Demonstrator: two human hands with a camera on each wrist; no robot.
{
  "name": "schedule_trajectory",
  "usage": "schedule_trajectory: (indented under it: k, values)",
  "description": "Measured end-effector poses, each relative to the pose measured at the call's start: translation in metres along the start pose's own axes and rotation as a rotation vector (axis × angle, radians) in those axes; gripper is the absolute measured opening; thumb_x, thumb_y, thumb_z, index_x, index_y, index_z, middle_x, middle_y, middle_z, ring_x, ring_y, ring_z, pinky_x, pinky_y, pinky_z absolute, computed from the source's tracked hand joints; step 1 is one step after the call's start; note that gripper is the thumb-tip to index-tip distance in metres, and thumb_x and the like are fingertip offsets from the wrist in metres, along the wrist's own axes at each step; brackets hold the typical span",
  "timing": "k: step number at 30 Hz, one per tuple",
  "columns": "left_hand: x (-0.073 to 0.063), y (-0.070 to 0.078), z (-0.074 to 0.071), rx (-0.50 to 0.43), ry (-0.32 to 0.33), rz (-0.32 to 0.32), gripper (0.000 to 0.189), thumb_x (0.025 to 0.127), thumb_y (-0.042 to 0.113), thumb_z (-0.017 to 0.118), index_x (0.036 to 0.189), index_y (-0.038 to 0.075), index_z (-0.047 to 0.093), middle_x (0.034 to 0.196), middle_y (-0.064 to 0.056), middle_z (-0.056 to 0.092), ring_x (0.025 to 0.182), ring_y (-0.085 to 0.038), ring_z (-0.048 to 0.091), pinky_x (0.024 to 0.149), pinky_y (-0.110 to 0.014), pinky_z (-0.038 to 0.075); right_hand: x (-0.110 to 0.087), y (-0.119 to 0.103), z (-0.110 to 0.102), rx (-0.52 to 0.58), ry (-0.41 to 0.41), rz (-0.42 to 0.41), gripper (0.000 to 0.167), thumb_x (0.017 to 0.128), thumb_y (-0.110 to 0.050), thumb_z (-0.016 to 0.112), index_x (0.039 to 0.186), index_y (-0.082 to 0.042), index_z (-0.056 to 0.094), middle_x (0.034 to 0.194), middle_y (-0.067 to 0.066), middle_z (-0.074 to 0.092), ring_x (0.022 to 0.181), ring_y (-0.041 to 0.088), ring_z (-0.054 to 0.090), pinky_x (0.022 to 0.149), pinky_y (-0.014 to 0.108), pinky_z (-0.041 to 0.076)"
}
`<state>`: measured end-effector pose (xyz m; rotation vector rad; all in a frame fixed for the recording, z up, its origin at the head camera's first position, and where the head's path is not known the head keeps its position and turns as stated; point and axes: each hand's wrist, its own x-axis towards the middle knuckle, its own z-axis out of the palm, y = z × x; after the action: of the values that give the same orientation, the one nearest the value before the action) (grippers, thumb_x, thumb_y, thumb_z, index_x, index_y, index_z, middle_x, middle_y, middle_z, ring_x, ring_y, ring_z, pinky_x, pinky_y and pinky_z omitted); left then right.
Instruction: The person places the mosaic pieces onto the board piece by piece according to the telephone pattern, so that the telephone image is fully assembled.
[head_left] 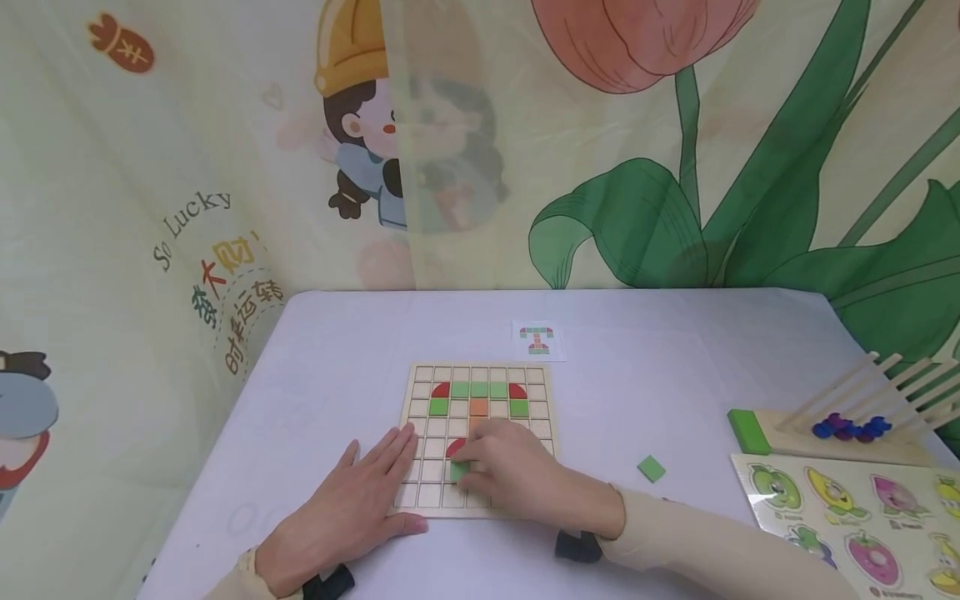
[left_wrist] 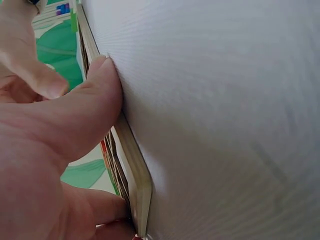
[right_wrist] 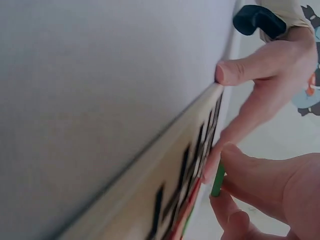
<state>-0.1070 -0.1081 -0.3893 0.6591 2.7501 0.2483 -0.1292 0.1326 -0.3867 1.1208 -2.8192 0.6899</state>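
A square wooden grid board [head_left: 422, 450] lies flat near the middle of the table, bearing green and orange squares and red quarter-round tiles. My left hand [head_left: 348, 504] rests along its left side, fingers stretched over the edge; the thumb lies at the front left corner. Over the lower part of the grid, my right hand [head_left: 517, 467] pinches a green square tile [right_wrist: 219, 177] between thumb and fingers. Just beyond those fingers a red tile [head_left: 455, 448] shows on the grid. The right hand hides cells at the board's lower right.
A small pattern card [head_left: 537, 342] lies behind the board. Right of the board is a loose green tile [head_left: 651, 468]. Farther right are a wooden rod stand [head_left: 748, 431] with blue and purple pieces and a fruit picture board [head_left: 821, 517].
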Motion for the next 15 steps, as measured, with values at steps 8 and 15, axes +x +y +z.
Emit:
schedule_trajectory:
  k: [8, 15]
  values:
    - [0.001, 0.002, -0.001, 0.021, -0.015, -0.012, 0.104, 0.087, 0.068, 0.066, 0.161, 0.004, 0.031, 0.17, -0.01, 0.029, 0.158, -0.029, 0.028, 0.121, -0.068, 0.024, 0.007, 0.003, 0.011, -0.022, -0.074, 0.044, 0.025, 0.085, -0.023, 0.085, 0.109, -0.016, 0.082, 0.093, -0.007, 0.076, 0.082, 0.002, 0.06, 0.071, 0.014, 0.047]
    - [0.001, 0.002, -0.002, 0.016, -0.002, -0.006, 0.105, 0.086, 0.068, 0.067, 0.16, 0.003, 0.031, 0.17, -0.011, 0.029, 0.158, -0.031, 0.029, 0.12, -0.07, 0.024, 0.014, 0.006, 0.012, -0.003, -0.079, 0.084, 0.026, 0.083, -0.024, 0.087, 0.107, -0.018, 0.083, 0.088, -0.009, 0.074, 0.079, 0.0, 0.059, 0.067, 0.013, 0.045]
